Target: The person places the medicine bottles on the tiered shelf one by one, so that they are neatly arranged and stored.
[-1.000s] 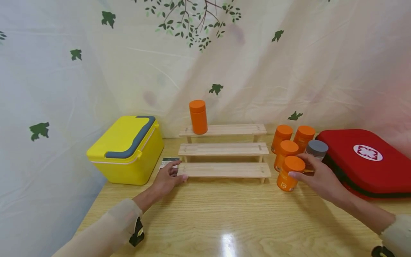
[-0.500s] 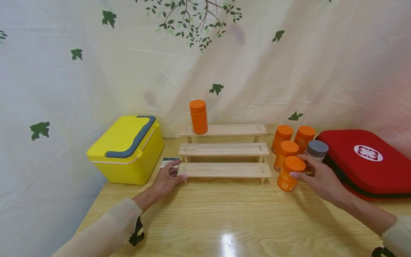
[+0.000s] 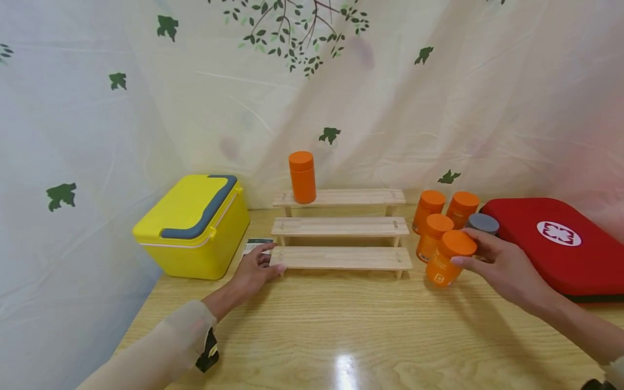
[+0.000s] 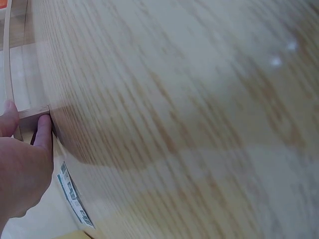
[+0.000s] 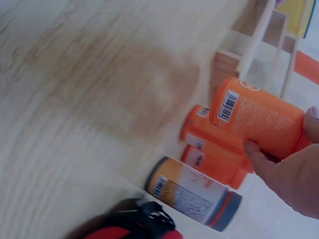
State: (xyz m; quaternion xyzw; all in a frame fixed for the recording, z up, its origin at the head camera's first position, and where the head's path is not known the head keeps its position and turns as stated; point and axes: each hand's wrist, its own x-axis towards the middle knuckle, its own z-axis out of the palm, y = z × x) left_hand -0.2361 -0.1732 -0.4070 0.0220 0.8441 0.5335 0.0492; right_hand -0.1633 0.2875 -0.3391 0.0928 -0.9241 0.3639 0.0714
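My right hand (image 3: 509,271) holds an orange bottle (image 3: 444,264) between thumb and fingers, and the bottle leans slightly. The right wrist view shows the barcode and fine print on this orange bottle (image 5: 261,119), with the hand (image 5: 291,181) at its cap end. At the left end of the three-step wooden rack (image 3: 341,257), my left hand (image 3: 253,273) grips the lowest step. In the left wrist view, the left hand's (image 4: 25,172) thumb lies at the top of that step and a finger presses its end. One orange bottle (image 3: 303,181) stands on the top step, toward the left.
Several orange bottles (image 3: 430,208) and a grey-capped bottle (image 3: 482,223) stand right of the rack. A red first-aid case (image 3: 560,260) lies beyond them. Left of the rack are a yellow box (image 3: 195,227) and a small printed card (image 3: 255,244). A patterned cloth (image 3: 273,108) hangs behind.
My right hand has raised the front orange bottle slightly and shifted it to the right, tilting it. The left hand keeps its grip on the rack.
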